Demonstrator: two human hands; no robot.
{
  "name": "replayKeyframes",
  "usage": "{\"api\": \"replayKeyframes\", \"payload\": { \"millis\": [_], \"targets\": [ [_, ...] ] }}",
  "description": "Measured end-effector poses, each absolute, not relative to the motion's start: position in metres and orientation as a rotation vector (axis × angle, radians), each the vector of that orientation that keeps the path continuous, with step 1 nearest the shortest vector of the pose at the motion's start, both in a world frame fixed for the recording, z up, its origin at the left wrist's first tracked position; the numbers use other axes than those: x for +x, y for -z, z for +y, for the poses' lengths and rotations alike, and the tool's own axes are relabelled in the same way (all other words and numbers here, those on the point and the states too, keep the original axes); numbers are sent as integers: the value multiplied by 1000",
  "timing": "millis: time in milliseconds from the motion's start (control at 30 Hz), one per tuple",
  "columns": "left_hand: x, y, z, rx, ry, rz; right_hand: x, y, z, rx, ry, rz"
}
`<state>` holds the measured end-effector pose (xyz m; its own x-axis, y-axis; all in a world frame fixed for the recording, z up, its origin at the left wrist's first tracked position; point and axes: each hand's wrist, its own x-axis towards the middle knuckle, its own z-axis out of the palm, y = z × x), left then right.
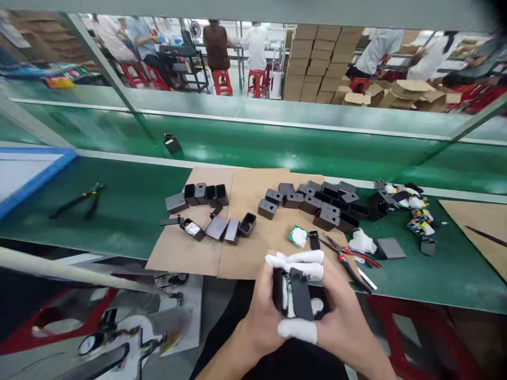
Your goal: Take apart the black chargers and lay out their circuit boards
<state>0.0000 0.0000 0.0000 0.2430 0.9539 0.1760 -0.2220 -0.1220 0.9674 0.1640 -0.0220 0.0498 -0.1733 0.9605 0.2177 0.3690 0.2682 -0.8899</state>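
Observation:
My left hand (263, 309) and my right hand (343, 306) are both wrapped round a black plastic case (301, 293), held above my lap at the table's front edge. White finger covers sit on several fingertips. Inside the case's open side show a green circuit board and white material, with a flat black panel standing across it. Just beyond my hands, a green board with a white patch (298, 236) and a small black part (314, 240) lie on cardboard. Red-handled pliers (344, 258) rest to their right.
Several black cases (328, 203) cluster on the cardboard (233, 258), with more at its left (206, 194). Loose electronic parts (422, 219) lie at the right. Black cutters (79, 200) and a blue-edged frame (67, 157) are at the left. A green partition (257, 140) runs behind; people sit beyond.

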Motion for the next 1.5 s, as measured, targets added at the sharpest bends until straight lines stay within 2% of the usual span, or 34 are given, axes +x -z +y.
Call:
{"api": "replayKeyframes", "payload": {
  "millis": [133,367,600,667,767,900,1067,1500],
  "targets": [
    [8,2,-10,1051,-1192,797,169,-49,-23,-1196,-945,-1670],
    [-2,-21,-3,742,-965,472,179,-7,-30,-923,-1219,-1435],
    [-11,-35,4,625,-821,631,167,-2,-37,-929,-928,-1507],
    [-9,-38,5,629,-858,739,167,-3,-37,-935,-827,-1541],
    [-7,-34,3,696,-1122,969,169,-2,-35,-942,-766,-1505],
    [-10,-22,-5,840,-1311,1011,169,-1,-28,-933,-878,-1334],
    [-14,-26,-7,884,-1227,747,163,-8,-20,-957,-1019,-1032],
    [-4,-44,-12,639,-1187,901,157,-27,-18,-1037,-1141,-964]
  ]
}}
